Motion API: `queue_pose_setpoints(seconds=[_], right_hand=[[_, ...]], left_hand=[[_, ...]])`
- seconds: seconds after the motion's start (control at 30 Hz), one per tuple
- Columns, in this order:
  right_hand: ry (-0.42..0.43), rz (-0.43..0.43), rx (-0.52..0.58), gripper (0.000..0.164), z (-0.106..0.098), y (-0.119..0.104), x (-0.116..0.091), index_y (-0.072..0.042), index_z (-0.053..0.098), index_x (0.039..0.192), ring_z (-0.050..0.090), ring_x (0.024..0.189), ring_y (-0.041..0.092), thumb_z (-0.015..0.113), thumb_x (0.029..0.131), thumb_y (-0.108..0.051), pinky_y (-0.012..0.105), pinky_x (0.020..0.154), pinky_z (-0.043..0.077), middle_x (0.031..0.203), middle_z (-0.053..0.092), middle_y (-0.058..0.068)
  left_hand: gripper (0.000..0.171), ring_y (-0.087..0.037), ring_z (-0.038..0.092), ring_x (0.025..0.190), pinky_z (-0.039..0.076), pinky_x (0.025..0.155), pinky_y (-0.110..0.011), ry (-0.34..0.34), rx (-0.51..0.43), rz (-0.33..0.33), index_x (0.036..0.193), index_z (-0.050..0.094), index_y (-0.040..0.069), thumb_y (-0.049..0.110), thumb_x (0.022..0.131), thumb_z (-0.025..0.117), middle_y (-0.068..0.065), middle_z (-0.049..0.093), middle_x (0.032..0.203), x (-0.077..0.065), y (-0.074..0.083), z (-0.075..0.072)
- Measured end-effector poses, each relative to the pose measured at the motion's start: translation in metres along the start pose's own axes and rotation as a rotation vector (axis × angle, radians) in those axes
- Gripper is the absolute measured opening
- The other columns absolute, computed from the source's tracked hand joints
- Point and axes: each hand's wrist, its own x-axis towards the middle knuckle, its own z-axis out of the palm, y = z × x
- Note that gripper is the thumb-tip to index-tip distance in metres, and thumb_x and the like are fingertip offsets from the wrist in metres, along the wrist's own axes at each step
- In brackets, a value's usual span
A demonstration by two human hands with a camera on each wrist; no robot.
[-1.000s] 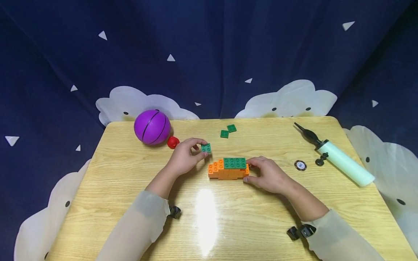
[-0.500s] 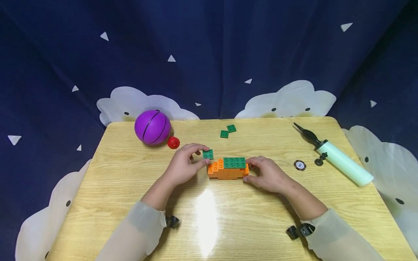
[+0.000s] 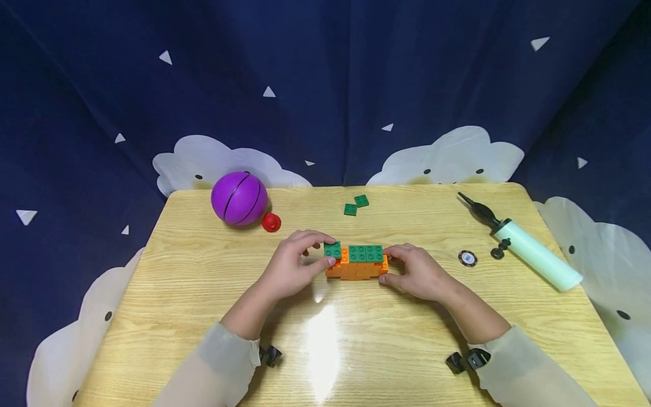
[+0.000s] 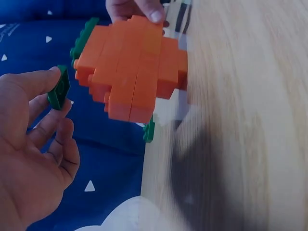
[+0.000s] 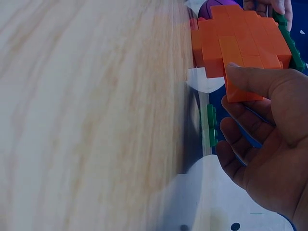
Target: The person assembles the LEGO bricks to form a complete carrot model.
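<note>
An orange brick build with stepped sides stands upright on the table, two green plates side by side along its top. My left hand pinches a thin green studded plate between thumb and fingertip. In the left wrist view this green plate hangs apart from the build's stepped left side, just above its studs. My right hand grips the build's right end. Thumb and fingers lie on either side of the end brick in the right wrist view, where the orange build shows its flat face.
Two loose green plates lie near the table's back edge. At the back left are a purple ball and a small red object. A poker chip, a small black piece and a pale green pump lie to the right.
My left hand has moved right and toward me, bringing the green plate from behind the build to over its left end. The right hand has kept its hold on the build.
</note>
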Motion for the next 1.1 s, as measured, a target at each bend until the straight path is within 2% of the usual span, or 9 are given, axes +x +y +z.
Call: queue_pose_setpoints(seconds=[0.23,0.4,0.57,0.8,1.03,1.1], right_hand=[[-0.003,0.007,0.000,0.053,0.000,-0.001,0.000,-0.006,0.069,0.130,0.060,0.125,0.033,0.087,0.085,-0.026,0.054,0.108,0.046,0.131,0.068,0.011],[-0.002,0.007,-0.001,0.053,0.001,-0.002,0.000,-0.006,0.068,0.130,0.060,0.125,0.033,0.087,0.085,-0.025,0.054,0.108,0.046,0.131,0.068,0.011],[0.001,0.002,-0.009,0.053,0.001,-0.001,0.000,-0.006,0.068,0.130,0.060,0.124,0.032,0.087,0.084,-0.025,0.055,0.107,0.046,0.130,0.068,0.012],[0.000,-0.006,-0.012,0.052,0.001,-0.002,0.000,-0.006,0.069,0.129,0.061,0.121,0.030,0.087,0.085,-0.026,0.053,0.106,0.047,0.128,0.069,0.010],[0.002,-0.026,-0.023,0.051,0.002,-0.003,0.000,-0.005,0.069,0.128,0.062,0.118,0.029,0.088,0.085,-0.025,0.052,0.104,0.049,0.126,0.070,0.010],[0.000,-0.027,-0.020,0.051,0.002,-0.003,0.000,-0.006,0.069,0.128,0.062,0.118,0.029,0.088,0.085,-0.026,0.052,0.104,0.049,0.126,0.070,0.010]], left_hand=[[0.030,-0.022,0.061,0.106,0.052,0.081,-0.041,-0.016,0.019,0.031,0.120,0.074,0.024,0.022,0.091,0.082,0.013,0.068,0.124,0.001,0.002,0.007],[0.029,-0.022,0.061,0.106,0.052,0.081,-0.041,-0.027,0.026,0.023,0.120,0.074,0.025,0.022,0.092,0.081,0.012,0.068,0.125,0.001,0.003,0.010],[0.028,-0.022,0.061,0.107,0.053,0.082,-0.047,-0.044,0.023,0.011,0.120,0.074,0.026,0.024,0.093,0.080,0.013,0.068,0.125,0.002,0.003,0.011],[0.025,-0.021,0.062,0.106,0.053,0.081,-0.043,-0.024,0.022,0.002,0.119,0.074,0.026,0.029,0.094,0.079,0.012,0.069,0.120,0.002,0.002,0.016],[0.025,-0.021,0.060,0.105,0.056,0.082,-0.049,-0.014,0.037,0.005,0.120,0.073,0.026,0.029,0.095,0.077,0.012,0.070,0.117,0.002,0.001,0.018],[0.026,-0.020,0.060,0.105,0.056,0.082,-0.046,-0.019,0.057,0.010,0.121,0.074,0.026,0.031,0.095,0.077,0.013,0.070,0.117,0.003,0.001,0.017]])
